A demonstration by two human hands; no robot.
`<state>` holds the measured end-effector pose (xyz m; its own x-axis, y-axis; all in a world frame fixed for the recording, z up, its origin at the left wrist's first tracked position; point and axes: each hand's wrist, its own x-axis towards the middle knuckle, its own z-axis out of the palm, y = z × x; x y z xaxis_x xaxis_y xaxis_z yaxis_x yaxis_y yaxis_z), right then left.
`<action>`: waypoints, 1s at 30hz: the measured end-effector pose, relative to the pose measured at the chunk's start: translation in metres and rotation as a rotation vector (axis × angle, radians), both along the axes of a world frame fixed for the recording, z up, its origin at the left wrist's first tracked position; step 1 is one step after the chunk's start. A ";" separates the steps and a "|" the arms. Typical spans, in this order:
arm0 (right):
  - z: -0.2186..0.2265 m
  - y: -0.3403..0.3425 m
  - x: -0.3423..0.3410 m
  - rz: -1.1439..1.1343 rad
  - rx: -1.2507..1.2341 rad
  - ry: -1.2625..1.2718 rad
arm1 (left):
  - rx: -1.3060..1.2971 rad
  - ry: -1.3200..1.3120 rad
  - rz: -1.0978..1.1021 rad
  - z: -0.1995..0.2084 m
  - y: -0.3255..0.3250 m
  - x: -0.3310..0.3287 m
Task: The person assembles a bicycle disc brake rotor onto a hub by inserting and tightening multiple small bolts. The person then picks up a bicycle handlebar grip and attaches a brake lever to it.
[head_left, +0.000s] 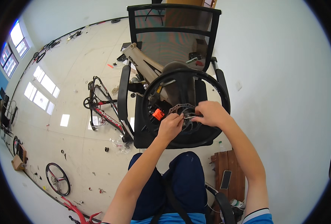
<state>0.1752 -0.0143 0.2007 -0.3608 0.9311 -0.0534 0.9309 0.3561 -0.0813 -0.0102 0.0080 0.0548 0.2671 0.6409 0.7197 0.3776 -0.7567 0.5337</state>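
A black bicycle wheel (225, 87) lies on the seat of a black office chair (141, 136) in front of me. At its hub sits a silver disc brake rotor (177, 107) with holes round its edge. Both hands meet over the hub. My left hand (170, 127) is closed, its thumb and finger pinching the left end of a small thin metal piece (189, 117). On the other side, my right hand (212, 113) is closed with its fingertips at the right end of that piece. Fingers cover much of it, so its exact kind is unclear.
A beige bicycle frame (145, 65) leans on the chair beside an orange object (158, 114). On the floor to the left are a black-and-red bicycle frame (105, 116) and a spoked wheel (58, 179). A phone (226, 179) lies on a wooden surface (237, 164) at right.
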 end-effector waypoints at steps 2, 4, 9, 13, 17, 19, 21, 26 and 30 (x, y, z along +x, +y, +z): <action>-0.019 -0.009 0.011 -0.013 0.049 -0.032 | -0.003 -0.009 -0.001 0.001 -0.001 0.005; -0.033 -0.012 0.022 0.044 0.215 -0.010 | -0.021 -0.012 0.004 0.001 -0.001 0.006; -0.065 -0.028 0.020 0.096 0.619 0.105 | -0.064 -0.026 0.020 -0.002 -0.001 0.001; -0.147 -0.070 0.007 -0.261 0.584 0.295 | -0.065 -0.008 0.016 0.002 -0.003 0.005; -0.156 -0.080 -0.023 -0.510 0.563 0.657 | -0.087 0.057 0.022 0.003 0.001 0.002; -0.157 -0.083 -0.028 -0.549 0.500 0.692 | -0.106 0.081 0.029 0.004 -0.002 -0.001; -0.167 -0.085 -0.027 -0.550 0.468 0.729 | -0.120 0.075 0.036 0.007 -0.003 0.000; -0.187 -0.095 -0.034 -0.534 0.311 0.942 | -0.156 0.069 0.066 0.005 -0.005 0.002; -0.183 -0.097 -0.034 -0.601 0.060 1.185 | -0.172 0.079 0.066 0.006 -0.007 -0.001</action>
<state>0.1416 -0.1115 0.0182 0.3052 0.9509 0.0517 0.3210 -0.0516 -0.9457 -0.0107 0.0014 0.0610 0.2718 0.7703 0.5769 0.4687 -0.6295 0.6197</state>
